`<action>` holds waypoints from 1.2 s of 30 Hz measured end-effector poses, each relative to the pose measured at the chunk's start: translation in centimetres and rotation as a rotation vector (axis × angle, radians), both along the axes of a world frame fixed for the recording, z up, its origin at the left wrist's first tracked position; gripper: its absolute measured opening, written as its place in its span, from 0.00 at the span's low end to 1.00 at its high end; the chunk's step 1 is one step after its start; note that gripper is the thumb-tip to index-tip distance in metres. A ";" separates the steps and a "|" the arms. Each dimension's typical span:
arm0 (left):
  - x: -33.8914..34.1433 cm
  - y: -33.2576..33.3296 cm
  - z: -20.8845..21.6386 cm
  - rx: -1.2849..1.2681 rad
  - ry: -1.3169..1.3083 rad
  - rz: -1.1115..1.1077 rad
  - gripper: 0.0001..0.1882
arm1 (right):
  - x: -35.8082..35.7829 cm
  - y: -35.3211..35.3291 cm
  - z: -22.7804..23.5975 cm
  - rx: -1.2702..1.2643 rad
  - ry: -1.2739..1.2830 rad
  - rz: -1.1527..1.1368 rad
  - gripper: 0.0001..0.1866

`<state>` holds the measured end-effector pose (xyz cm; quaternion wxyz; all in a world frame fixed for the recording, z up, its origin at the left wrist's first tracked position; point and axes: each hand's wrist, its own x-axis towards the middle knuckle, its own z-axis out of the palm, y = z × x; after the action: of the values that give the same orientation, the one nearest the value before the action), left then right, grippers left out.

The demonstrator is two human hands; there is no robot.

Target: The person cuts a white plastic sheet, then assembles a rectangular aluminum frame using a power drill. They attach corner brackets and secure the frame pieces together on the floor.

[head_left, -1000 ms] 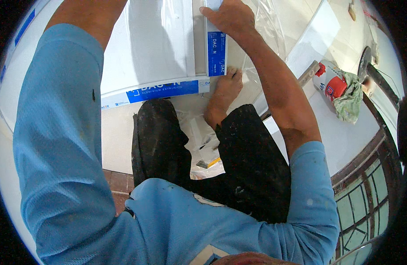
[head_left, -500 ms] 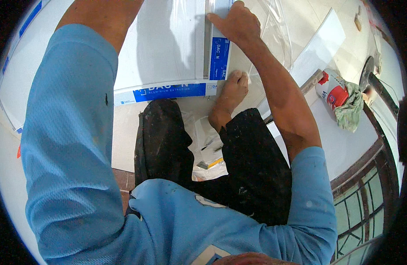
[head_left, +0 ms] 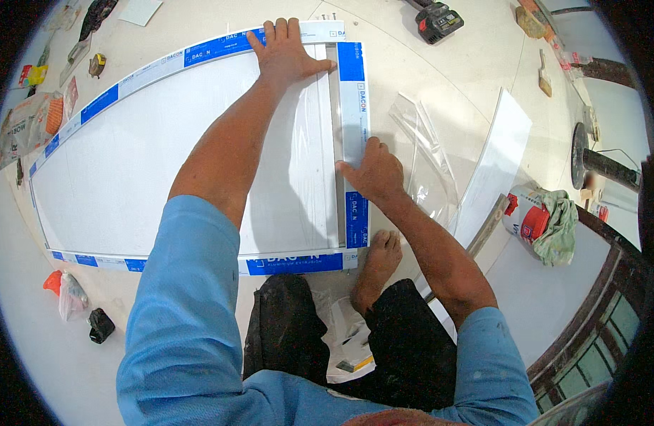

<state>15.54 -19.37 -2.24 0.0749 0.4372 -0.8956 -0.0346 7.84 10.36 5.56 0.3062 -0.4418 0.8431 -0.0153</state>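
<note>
A large white panel lies flat on the floor in front of me. Aluminium frame rails edge it, wrapped in blue and white protective film. My left hand is spread over the far right corner, its fingers on the far rail and its thumb reaching toward the right rail. Lower down that right rail, my right hand grips it, thumb at the inner edge and fingers across the top. A narrow dark gap shows between the panel and the right rail. My bare foot is beside the near right corner.
Clear plastic film and a long white strip lie to the right, near a bucket draped with green cloth. A black power tool, a brush and a tape measure sit farther out. Plastic bags lie at left.
My view has shifted so the whole panel shows. The left hand, out of view before, now rests on the far corner. My right hand has moved down the right rail, nearer to me.
</note>
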 end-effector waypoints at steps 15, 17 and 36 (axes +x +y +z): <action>-0.4 0.3 3.3 0.248 -0.116 0.058 0.76 | -0.8 1.4 -0.6 -0.088 0.100 0.222 0.34; -0.4 0.5 4.1 0.215 -0.119 0.078 0.75 | -0.1 2.0 -0.6 -0.424 0.123 0.290 0.26; -0.3 1.1 5.8 0.222 -0.121 0.070 0.74 | 4.5 4.5 -0.6 0.348 -1.052 -0.353 0.14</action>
<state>15.26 -18.23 3.53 -0.0271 0.4750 -0.8734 -0.1043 12.32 14.82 4.97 0.7449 -0.1706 0.6286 -0.1447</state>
